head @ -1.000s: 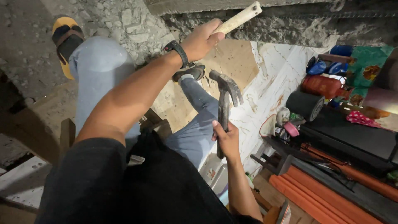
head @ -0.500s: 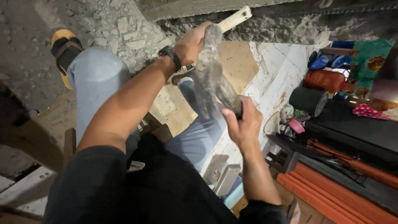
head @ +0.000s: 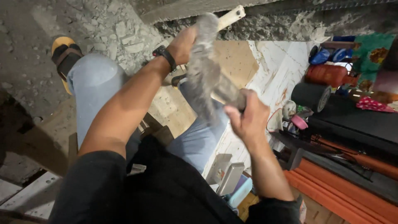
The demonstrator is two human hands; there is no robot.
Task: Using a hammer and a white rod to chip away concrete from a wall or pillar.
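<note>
A hammer (head: 207,79), motion-blurred, is gripped in the right hand (head: 244,118) at mid-scene, its grey head smeared up toward the far concrete ledge (head: 290,20). A pale wooden-handled tool (head: 230,15), likely a chisel, is held against that ledge by the left hand (head: 182,43). Right fingers are clenched round the hammer shaft; left fingers are closed on the pale handle, with a dark wristband (head: 165,55) at the wrist. For a clean blow, the strike is best kept in line with the held tool's axis and landed squarely on its end, the wrist kept firm, the left knuckles kept clear. The left arm is extended far and up; the right forearm is raised from near right, elbow bent.
</note>
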